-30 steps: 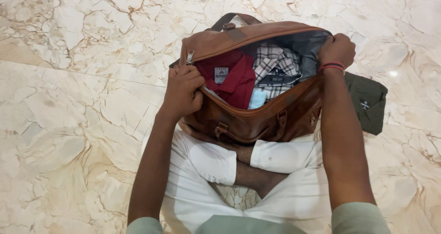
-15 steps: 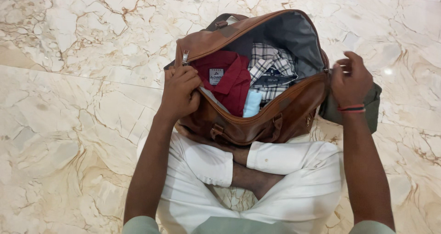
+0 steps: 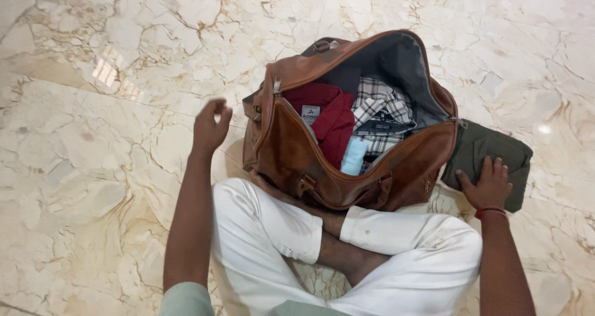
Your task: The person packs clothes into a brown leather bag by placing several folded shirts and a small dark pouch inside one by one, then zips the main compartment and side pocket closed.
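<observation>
A brown leather duffel bag [image 3: 297,155] stands unzipped on the marble floor in front of my crossed legs. Inside lie a folded maroon shirt [image 3: 331,114], a folded checked shirt [image 3: 384,108] and a small light-blue item [image 3: 354,156]. My left hand [image 3: 211,125] hovers left of the bag, fingers loosely curled, holding nothing. My right hand [image 3: 489,182] rests flat on a folded dark olive garment [image 3: 496,151] lying on the floor at the bag's right end.
Cream marble floor [image 3: 93,136] with brown veins surrounds the bag. My legs in white trousers [image 3: 266,229] are crossed just below it. The bag's strap [image 3: 322,44] shows at its far side.
My left hand has let go of the bag's rim and moved left. My right hand has left the bag's right end and dropped onto the olive garment. The bag has settled with its mouth wide.
</observation>
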